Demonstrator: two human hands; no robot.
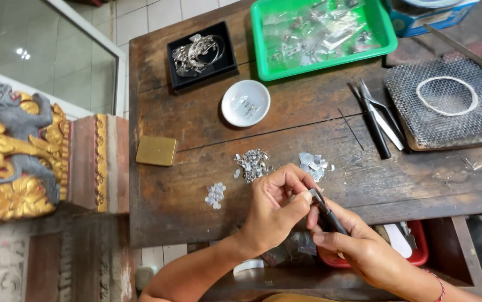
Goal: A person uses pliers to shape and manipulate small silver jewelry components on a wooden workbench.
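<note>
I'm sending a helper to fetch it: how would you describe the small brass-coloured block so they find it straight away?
Start at the dark wooden workbench and go to its left edge, left of the white dish. The brass-coloured block lies flat there, alone: the only plain, golden square among silvery scraps.

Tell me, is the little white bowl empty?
Not empty. The white bowl on the table has a few small shiny pieces inside.
</note>
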